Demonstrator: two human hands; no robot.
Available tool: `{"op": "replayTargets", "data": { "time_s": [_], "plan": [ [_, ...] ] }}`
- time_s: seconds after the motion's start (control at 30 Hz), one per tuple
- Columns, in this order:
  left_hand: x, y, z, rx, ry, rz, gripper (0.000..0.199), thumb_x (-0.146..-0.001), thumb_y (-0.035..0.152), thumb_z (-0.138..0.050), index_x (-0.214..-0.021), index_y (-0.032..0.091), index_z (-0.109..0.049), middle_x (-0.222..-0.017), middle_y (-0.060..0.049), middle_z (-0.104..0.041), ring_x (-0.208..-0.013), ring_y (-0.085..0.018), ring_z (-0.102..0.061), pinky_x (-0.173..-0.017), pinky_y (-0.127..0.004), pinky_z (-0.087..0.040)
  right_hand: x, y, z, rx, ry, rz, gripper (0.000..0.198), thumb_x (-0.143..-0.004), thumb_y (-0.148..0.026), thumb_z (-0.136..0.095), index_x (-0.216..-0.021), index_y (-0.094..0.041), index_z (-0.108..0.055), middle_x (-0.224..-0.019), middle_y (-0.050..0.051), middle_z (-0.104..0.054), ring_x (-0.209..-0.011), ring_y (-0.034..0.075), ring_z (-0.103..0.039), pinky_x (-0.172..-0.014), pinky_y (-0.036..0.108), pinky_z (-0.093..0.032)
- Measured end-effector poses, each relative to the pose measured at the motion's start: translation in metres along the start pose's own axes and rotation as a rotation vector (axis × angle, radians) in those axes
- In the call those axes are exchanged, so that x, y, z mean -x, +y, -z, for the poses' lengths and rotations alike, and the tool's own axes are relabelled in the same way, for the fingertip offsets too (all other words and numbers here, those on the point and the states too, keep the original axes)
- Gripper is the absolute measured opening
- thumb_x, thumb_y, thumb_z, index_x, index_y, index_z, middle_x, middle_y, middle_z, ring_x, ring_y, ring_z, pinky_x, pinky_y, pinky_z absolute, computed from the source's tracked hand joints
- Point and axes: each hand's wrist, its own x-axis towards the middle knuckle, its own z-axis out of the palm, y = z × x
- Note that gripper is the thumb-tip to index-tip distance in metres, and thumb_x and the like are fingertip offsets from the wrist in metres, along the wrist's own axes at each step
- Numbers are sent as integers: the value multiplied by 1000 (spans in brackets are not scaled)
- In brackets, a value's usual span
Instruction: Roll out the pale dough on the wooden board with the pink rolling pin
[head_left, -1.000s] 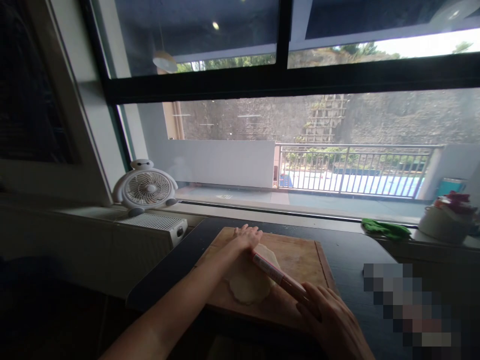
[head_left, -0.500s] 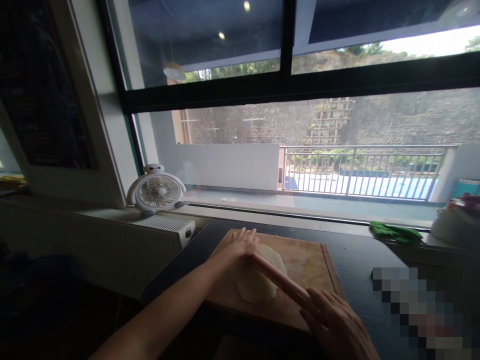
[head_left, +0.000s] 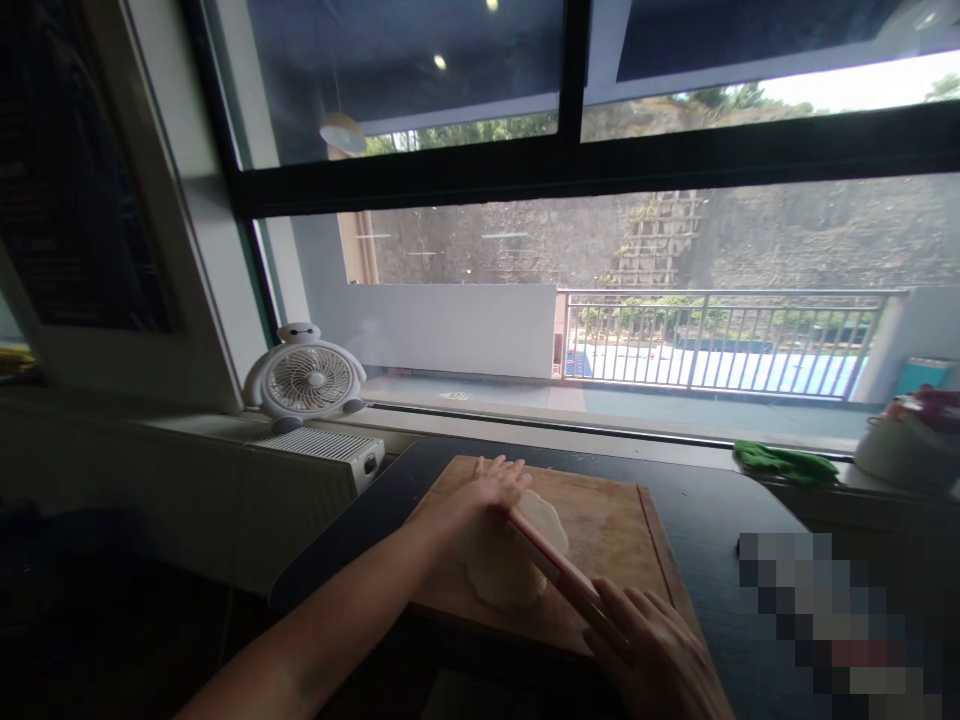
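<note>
A wooden rolling pin (head_left: 553, 565) lies slantwise over a flat, pale round of dough (head_left: 506, 575). The dough rests on a wooden board (head_left: 607, 510). My left hand (head_left: 501, 482) lies with its palm on the pin's far end, fingers stretched out and apart over the board. At the near end, my right hand (head_left: 649, 635) is closed around the pin, fingers along its top and thumb at the side. The pin's two ends are hidden under my hands, and my left forearm covers part of the board's left side.
The board sits on a dark table (head_left: 720, 520) by a window. A white fan (head_left: 311, 380) stands at the left beside a white heater (head_left: 330, 455). On the sill at right are a green cloth (head_left: 784, 462) and a white container (head_left: 904, 445). A pixelated patch blurs the lower right.
The rolling pin and my right hand have shifted slightly left. My left hand's fingers have slid a little forward and right. The whole view has also moved slightly.
</note>
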Motion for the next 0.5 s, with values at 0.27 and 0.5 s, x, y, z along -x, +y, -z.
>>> {"op": "replayTargets", "data": {
  "time_s": [0.27, 0.5],
  "plan": [
    [42, -31, -4, -44, 40, 68, 65, -91, 53, -10, -146, 19, -16, -151, -5, -18, -139, -27, -5, -107, -57, 1, -3, -12, 16, -17, -9, 74, 49, -83, -23, -52, -130, -33, -42, -96, -1, -65, -81, 15, -62, -71, 25, -48],
    [-23, 19, -8, 18, 149, 102, 58, -90, 51, -22, -140, 24, -32, -147, -1, -30, -138, -28, -13, -110, -54, -3, 14, 14, 1, 24, 61, -33, 26, -82, -34, -55, -106, -25, -55, -85, -2, -68, -74, 13, -65, -60, 20, -49]
  ]
}}
